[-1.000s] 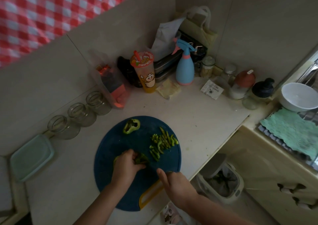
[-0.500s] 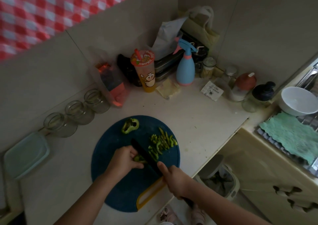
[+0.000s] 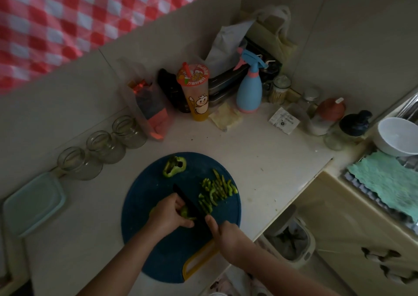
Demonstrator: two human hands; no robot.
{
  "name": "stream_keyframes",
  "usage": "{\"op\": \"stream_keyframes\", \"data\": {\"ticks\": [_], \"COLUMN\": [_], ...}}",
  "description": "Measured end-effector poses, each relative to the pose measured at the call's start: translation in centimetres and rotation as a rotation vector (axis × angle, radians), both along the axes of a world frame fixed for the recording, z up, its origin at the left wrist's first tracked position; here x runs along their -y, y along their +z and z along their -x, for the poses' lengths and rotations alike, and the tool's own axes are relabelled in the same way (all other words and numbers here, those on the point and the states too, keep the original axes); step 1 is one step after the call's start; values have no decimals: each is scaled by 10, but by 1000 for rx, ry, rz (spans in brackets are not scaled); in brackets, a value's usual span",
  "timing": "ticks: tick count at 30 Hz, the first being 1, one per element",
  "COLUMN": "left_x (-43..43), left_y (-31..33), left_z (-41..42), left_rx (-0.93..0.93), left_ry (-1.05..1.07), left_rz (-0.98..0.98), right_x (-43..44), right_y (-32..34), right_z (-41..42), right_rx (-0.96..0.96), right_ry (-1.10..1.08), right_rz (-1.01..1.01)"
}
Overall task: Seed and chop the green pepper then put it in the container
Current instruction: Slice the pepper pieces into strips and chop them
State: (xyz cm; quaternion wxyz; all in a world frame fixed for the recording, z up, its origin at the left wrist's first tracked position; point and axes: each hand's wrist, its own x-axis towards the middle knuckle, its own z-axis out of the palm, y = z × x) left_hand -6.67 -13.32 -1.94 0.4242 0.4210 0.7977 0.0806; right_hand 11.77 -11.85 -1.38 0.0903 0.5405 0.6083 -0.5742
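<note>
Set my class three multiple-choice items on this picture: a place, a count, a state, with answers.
1. Where do the pepper strips lie? A on the cutting board, right of the knife; B left of the knife; C off the board.
2. How many glass jars stand in a row? A two; B three; C four.
3. What is the left hand doing? A lying flat; B holding a pepper piece at the blade; C lifting a jar.
Answers: A, they lie beside the blade; B, three are visible; B, it grips the piece.
</note>
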Motion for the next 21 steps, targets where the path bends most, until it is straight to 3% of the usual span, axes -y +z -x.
{"op": "stream_keyframes", "data": {"ticks": [5, 15, 21], "left_x": [0, 16, 19], "left_y": [3, -5, -11], "left_z": [0, -14, -19], "left_rx": [249, 74, 127], "left_ry": [211, 314, 435], "left_rz": [-16, -215, -224], "right_x": [6, 18, 20], "right_y": [-6, -9, -6], "right_z": [0, 0, -5], "right_rx": [-4, 56, 90], "right_ry": [27, 150, 145], "right_rz": [-68, -273, -363]}}
